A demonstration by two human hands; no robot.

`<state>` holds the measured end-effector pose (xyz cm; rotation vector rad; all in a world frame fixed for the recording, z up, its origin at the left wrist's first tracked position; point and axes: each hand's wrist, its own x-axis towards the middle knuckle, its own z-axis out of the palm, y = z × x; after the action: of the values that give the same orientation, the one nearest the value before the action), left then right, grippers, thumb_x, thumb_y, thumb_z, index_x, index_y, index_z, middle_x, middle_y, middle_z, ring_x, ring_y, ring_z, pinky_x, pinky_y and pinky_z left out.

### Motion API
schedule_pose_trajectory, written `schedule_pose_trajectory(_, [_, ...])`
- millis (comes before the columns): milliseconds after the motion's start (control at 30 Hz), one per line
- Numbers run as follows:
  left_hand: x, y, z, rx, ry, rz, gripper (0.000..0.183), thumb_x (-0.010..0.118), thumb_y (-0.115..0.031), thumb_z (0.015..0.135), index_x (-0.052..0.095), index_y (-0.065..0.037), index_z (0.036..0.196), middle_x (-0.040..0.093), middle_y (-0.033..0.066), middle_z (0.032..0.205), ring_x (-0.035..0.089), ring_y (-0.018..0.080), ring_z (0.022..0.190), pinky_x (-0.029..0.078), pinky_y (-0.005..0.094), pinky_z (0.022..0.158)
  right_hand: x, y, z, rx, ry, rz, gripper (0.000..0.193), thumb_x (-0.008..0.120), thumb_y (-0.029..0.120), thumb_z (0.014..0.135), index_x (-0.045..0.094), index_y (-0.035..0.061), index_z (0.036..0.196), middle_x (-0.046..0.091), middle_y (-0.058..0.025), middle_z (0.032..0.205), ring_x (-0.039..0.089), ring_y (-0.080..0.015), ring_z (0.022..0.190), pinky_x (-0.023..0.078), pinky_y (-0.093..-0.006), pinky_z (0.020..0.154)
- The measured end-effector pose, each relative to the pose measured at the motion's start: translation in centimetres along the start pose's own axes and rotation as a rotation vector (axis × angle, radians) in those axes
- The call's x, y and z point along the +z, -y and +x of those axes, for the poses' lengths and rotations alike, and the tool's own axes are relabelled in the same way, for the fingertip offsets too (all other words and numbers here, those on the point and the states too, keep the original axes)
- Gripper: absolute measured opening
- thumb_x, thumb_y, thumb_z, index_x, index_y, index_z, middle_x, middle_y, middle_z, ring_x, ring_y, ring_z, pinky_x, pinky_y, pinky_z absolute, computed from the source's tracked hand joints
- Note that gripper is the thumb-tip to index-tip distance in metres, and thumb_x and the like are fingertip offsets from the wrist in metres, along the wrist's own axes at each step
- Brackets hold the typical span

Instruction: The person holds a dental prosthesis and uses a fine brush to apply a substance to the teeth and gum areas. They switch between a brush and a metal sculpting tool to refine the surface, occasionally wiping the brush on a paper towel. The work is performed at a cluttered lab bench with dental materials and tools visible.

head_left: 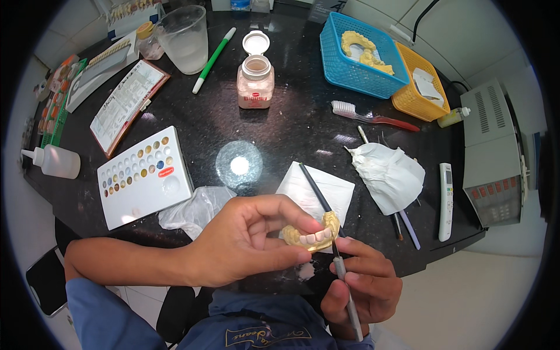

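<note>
My left hand (230, 242) pinches a yellow dental cast (331, 220) between thumb and fingers, holding it up over the near edge of the dark counter. A row of whitish-pink front teeth (315, 237) sits on the cast. In my right hand (370, 280) is a slim dental instrument with a grey metal handle (347, 294), gripped like a pen. Its dark upper end lies against the right side of the cast; the very tip is hard to make out. Behind the cast, a dark thin rod (312, 184) lies on a folded white tissue (344, 195).
Left: a white palette (146, 201), a crumpled plastic bag (195, 211) and a squeeze bottle (58, 161). Farther back: an open powder jar (255, 87), a green marker (214, 60) and a plastic cup (184, 44). Right: a toothbrush (379, 119), cloth-covered tools (388, 175), a blue basket (364, 81) and a remote (445, 204).
</note>
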<state>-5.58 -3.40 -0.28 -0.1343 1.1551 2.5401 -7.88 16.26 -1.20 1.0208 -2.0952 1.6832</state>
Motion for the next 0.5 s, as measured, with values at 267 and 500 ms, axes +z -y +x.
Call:
schedule_pose_trajectory(267, [-0.16, 0.04, -0.02, 0.029, 0.015, 0.051, 0.028, 0.065, 0.011, 0.081, 0.057, 0.003, 0.107, 0.054, 0.0105, 0.111, 0.056, 0.0139, 0.107, 0.049, 0.0218, 0.089, -0.01, 0.00, 0.06, -0.009, 0.027, -0.051, 0.028, 0.073, 0.008, 0.075, 0.054, 0.0067, 0.095, 0.064, -0.0088, 0.079, 0.069, -0.0324, 0.086, 0.059, -0.0376, 0.069])
schedule_pose_trajectory(500, [-0.27, 0.18, 0.04, 0.056, 0.026, 0.080, 0.029, 0.064, 0.012, 0.080, 0.058, 0.002, 0.106, 0.053, 0.0108, 0.112, 0.056, 0.0146, 0.108, 0.049, 0.0226, 0.092, -0.26, -0.13, 0.02, -0.007, 0.063, -0.047, 0.030, 0.075, 0.008, 0.073, 0.054, 0.0073, 0.095, 0.064, -0.0087, 0.078, 0.069, -0.0324, 0.086, 0.059, -0.0379, 0.068])
